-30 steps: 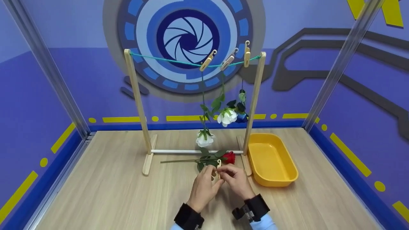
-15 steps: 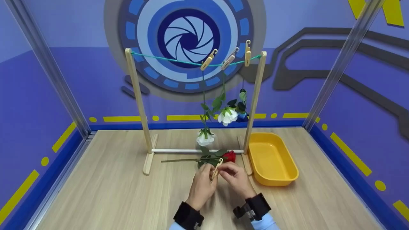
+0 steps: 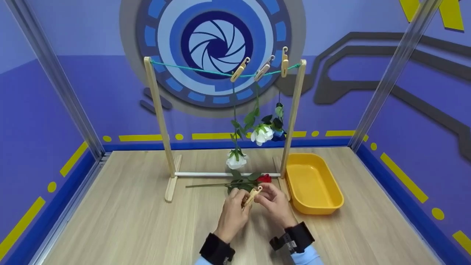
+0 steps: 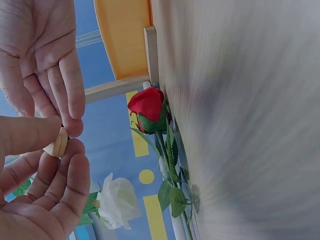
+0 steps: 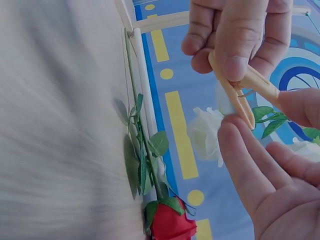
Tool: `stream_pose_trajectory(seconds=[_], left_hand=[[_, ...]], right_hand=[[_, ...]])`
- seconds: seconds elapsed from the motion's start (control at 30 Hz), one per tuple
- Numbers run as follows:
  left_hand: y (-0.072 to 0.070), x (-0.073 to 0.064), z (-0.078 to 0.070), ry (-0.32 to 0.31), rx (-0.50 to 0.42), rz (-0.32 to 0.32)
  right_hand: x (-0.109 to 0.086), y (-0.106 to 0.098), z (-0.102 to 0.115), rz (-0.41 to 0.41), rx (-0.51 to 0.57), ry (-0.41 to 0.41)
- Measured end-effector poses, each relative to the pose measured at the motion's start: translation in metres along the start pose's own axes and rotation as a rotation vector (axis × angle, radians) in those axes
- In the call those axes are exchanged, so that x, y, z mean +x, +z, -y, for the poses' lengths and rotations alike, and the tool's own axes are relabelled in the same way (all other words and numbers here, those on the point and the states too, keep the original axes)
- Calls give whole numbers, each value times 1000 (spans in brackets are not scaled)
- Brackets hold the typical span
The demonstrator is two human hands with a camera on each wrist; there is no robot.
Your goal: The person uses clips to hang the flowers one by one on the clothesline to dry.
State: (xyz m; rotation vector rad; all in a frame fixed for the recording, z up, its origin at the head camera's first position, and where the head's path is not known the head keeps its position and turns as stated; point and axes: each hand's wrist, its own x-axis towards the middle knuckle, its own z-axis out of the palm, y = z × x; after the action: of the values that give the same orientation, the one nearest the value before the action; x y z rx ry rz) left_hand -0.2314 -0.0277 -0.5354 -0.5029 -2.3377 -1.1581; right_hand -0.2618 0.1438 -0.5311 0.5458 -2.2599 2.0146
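Observation:
My left hand (image 3: pixel 234 215) pinches a light wooden clothespin (image 3: pixel 251 195) between thumb and fingers. The clothespin's hooked end points up toward my right hand (image 3: pixel 278 206). In the right wrist view its two legs (image 5: pixel 240 102) spread in a V, with the right thumb at one leg's end and the right fingertips at the other. Just beyond the hands a red artificial rose (image 3: pixel 264 178) lies on the table, its stem pointing left. Behind it, two white roses (image 3: pixel 236 160) and a blue rose (image 3: pixel 278 135) hang upside down from clothespins (image 3: pixel 240 70) on a green cord (image 3: pixel 191 69).
A wooden frame (image 3: pixel 159 117) with a white crossbar (image 3: pixel 206 174) carries the cord. Right of it, a yellow tray (image 3: pixel 312 206) stands on the wooden table (image 3: pixel 121 221). Blue patterned walls (image 3: pixel 88 99) enclose the back and sides.
The clothespin has turned from nearly upright to tilted right, staying in the left hand. My right hand has shifted slightly right, its fingers more spread. The hanging flowers have stayed in place.

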Motion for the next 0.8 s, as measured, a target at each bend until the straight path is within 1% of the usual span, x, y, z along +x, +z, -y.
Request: stream_pose_trajectory(seconds=[0.13, 0.2, 0.33, 0.47, 0.53, 0.63, 0.8], left_hand=[[-1, 0, -1, -13, 6, 34], [-1, 0, -2, -29, 5, 57], [0, 0, -4, -61, -10, 102], [3, -1, -4, -52, -16, 109], [4, -1, -4, -40, -14, 101], [4, -2, -4, -39, 7, 102], [-1, 1, -2, -45, 37, 121]], right_hand=[[0, -3, 1, 53, 2, -4], [0, -4, 1, 66, -28, -10], [-1, -6, 4, 86, -61, 4], [-1, -6, 5, 110, -66, 18], [-1, -7, 5, 110, -77, 22], [-1, -8, 5, 97, -101, 28], [-1, -10, 5, 72, -118, 17]])
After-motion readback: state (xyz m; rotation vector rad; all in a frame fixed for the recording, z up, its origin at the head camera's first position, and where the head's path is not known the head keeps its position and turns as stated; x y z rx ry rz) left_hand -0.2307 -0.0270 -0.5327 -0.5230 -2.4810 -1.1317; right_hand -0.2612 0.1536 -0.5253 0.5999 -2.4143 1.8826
